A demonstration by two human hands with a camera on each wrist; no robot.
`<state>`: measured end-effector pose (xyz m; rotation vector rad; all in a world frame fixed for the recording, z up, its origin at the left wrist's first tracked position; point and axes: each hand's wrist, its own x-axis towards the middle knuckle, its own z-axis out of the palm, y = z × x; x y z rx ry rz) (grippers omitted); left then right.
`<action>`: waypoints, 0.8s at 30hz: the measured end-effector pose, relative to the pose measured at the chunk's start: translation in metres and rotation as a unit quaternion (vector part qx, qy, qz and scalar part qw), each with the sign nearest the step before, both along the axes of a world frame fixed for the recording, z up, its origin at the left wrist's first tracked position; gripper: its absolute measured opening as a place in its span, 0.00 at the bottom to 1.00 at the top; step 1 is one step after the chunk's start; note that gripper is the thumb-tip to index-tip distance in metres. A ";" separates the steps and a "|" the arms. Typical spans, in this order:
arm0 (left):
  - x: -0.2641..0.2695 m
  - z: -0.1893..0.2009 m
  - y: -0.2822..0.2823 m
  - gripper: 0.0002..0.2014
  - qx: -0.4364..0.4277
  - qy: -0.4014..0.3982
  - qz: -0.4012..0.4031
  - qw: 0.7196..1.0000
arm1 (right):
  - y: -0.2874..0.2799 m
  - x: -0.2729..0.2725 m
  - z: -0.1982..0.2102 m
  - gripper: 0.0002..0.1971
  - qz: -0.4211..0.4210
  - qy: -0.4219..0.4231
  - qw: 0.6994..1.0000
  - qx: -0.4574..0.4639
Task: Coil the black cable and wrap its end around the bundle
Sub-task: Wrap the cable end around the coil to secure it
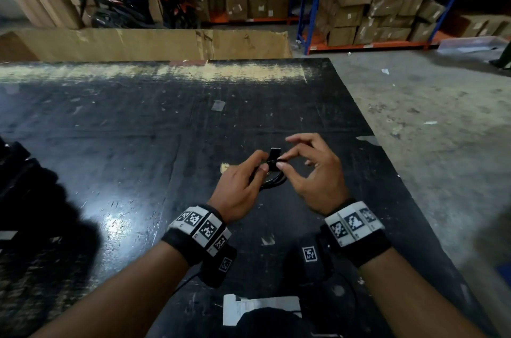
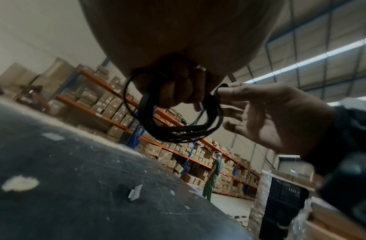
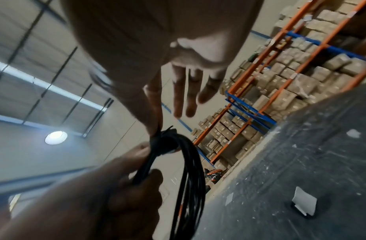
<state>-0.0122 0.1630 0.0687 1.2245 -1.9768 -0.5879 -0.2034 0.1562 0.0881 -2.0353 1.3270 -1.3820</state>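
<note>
The black cable (image 1: 273,181) is a small coil of several loops held just above the black table (image 1: 138,130). My left hand (image 1: 262,169) grips one side of the coil (image 2: 178,128), with its fingers (image 2: 178,87) curled round the strands. My right hand (image 1: 280,162) pinches the cable's end at the top of the bundle between thumb and index finger, while its other fingers (image 3: 184,97) are spread straight. A short black end piece (image 1: 275,153) sticks up between the two hands. In the right wrist view the end looks wound round the coil (image 3: 190,178) at the pinch.
The table's right edge runs diagonally down to a concrete floor (image 1: 428,116). A white paper (image 1: 260,308) lies at the near edge, and a dark bulky object (image 1: 19,171) sits at the left. Cardboard sheets, shelves of boxes (image 1: 373,5) and a standing person (image 2: 213,177) are farther off.
</note>
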 end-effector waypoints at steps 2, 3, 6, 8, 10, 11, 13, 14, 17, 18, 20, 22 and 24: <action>0.003 0.002 0.002 0.10 -0.013 -0.013 -0.032 0.999 | -0.006 -0.007 0.004 0.03 0.062 -0.039 0.994 0.075; 0.005 0.004 0.004 0.10 -0.015 -0.019 -0.045 0.999 | -0.008 -0.010 0.005 0.03 0.089 -0.066 0.988 0.108; 0.009 0.005 0.005 0.09 -0.010 -0.042 -0.076 0.996 | -0.009 -0.014 0.008 0.04 0.103 -0.092 0.979 0.149; 0.009 0.004 0.004 0.08 0.008 -0.045 -0.082 0.996 | -0.009 -0.013 0.009 0.05 0.093 -0.075 0.983 0.139; 0.008 0.003 0.002 0.12 0.039 -0.039 -0.082 0.995 | -0.009 -0.010 0.011 0.05 0.086 -0.060 0.986 0.128; 0.008 0.003 0.001 0.15 0.060 -0.034 -0.082 0.994 | -0.009 -0.008 0.011 0.05 0.081 -0.054 0.987 0.126; 0.008 0.001 -0.001 0.17 0.106 -0.009 -0.087 0.990 | -0.009 -0.005 0.009 0.05 0.070 -0.047 0.988 0.131; 0.009 0.000 -0.003 0.17 0.131 0.010 -0.089 0.987 | -0.010 -0.004 0.007 0.05 0.067 -0.050 0.987 0.140; 0.009 -0.002 -0.007 0.15 0.199 0.063 -0.090 0.974 | -0.011 -0.002 0.003 0.08 0.060 -0.078 0.980 0.173; 0.009 -0.002 -0.008 0.14 0.217 0.078 -0.092 0.969 | -0.012 -0.003 0.003 0.12 0.053 -0.088 0.977 0.189; 0.008 0.001 -0.008 0.11 0.255 0.113 -0.094 0.956 | -0.014 -0.003 0.003 0.18 0.038 -0.108 0.967 0.226; 0.010 0.002 -0.007 0.08 0.285 0.157 -0.095 0.941 | -0.015 -0.003 0.003 0.19 0.021 -0.133 0.959 0.248; 0.015 -0.003 -0.007 0.10 0.295 0.194 -0.090 0.931 | -0.017 -0.004 0.002 0.17 -0.006 -0.194 0.943 0.269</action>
